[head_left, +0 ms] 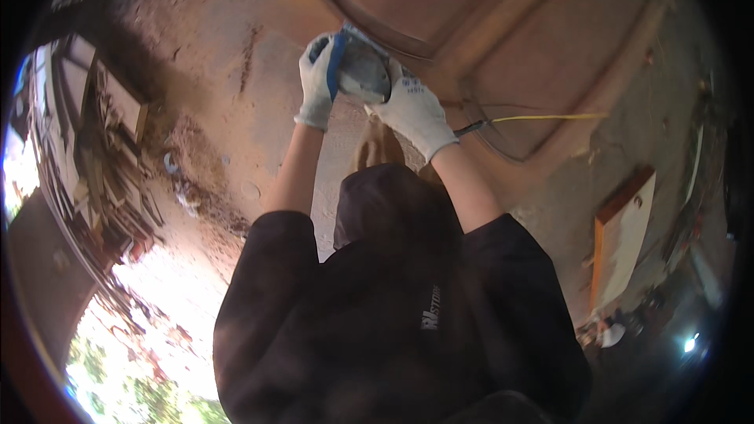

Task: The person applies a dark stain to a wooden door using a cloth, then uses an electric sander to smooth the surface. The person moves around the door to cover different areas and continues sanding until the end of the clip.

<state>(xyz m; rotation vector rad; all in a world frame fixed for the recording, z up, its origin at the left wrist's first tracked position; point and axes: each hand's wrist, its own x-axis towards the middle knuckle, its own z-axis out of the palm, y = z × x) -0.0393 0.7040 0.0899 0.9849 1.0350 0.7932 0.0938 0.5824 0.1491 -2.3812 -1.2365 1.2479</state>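
Note:
Both my hands, in white knitted gloves, are closed round a dusty grey hand tool [364, 71] that looks like a power sander. My left hand [317, 82] grips its left side, with a blue coated part of the glove showing along the tool. On its right side is my right hand [415, 110], fingers partly hidden behind the tool. They hold it at the near left edge of a brown panelled wooden door [542, 39]. A black cable [470, 129] joined to a yellow cord [550, 117] runs out past my right wrist across the door.
Scrap wood strips [98, 133] are piled at the left. Reddish dust covers the ground [212, 55]. A pale board with an orange-brown edge [624, 239] lies at the right. Bright daylight comes in at the lower left, and a small lamp [691, 343] shines at the lower right.

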